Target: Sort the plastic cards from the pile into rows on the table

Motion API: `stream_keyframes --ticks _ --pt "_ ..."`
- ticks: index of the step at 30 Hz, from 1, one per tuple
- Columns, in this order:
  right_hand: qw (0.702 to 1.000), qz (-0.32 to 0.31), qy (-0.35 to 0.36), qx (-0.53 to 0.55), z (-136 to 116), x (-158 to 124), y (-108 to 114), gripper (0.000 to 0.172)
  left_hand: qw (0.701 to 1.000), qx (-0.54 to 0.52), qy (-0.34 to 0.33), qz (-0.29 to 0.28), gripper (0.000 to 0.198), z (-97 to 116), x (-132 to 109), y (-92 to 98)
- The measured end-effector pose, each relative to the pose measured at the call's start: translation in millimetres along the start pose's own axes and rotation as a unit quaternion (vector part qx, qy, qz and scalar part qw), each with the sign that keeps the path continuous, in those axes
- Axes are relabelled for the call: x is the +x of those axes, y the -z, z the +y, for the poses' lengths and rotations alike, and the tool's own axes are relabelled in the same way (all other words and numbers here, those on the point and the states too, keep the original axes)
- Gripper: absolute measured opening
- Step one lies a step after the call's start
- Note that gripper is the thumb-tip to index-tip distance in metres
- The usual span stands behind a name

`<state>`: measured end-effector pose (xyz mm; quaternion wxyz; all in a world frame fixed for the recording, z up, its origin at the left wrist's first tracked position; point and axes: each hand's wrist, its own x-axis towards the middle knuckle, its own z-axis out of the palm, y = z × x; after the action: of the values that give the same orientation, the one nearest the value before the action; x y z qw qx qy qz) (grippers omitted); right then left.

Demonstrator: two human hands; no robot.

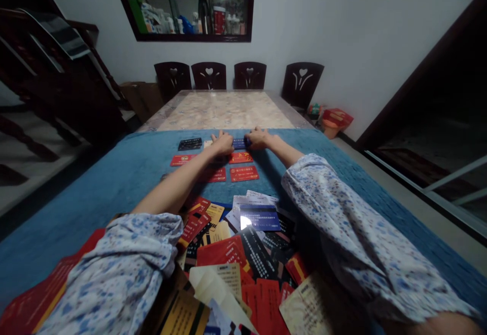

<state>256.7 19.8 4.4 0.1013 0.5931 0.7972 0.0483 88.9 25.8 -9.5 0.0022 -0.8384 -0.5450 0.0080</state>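
A dark blue card (239, 144) lies in the far row on the blue cloth, between my two hands. My left hand (223, 143) is at its left end, fingers bent, partly covering a pale card (207, 143). My right hand (258, 138) pinches the right end of the blue card. Farther left in that row is a black card (189, 144). Nearer rows hold red cards, among them one at the left (182, 160), one below the blue card (241, 158) and one closer to me (244, 173). My left forearm hides part of these rows.
Close to me is a heap of mixed cards, with a glossy blue-purple card (259, 218) on top and red cards (222, 251) among them. The blue cloth (125, 182) covers the near table; the bare marbled tabletop (232, 109) stretches beyond it to several dark chairs (208, 76).
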Motion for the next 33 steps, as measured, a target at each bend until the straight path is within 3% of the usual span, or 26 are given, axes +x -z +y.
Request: stream_keyframes --ticks 17,27,33 --pt "0.999 -0.036 0.014 0.001 1.5 15.1 7.7 0.053 0.999 -0.006 -0.013 -0.032 0.033 -8.6 11.2 0.7" --pt "0.999 -0.042 -0.012 -0.003 -1.5 26.3 -0.2 0.044 0.999 -0.006 -0.016 -0.037 0.033 -6.7 10.4 0.2" --pt "0.999 -0.027 -0.021 -0.012 -3.7 27.3 -4.4 0.048 0.999 -0.033 0.002 -0.033 0.031 -1.7 9.5 3.6"
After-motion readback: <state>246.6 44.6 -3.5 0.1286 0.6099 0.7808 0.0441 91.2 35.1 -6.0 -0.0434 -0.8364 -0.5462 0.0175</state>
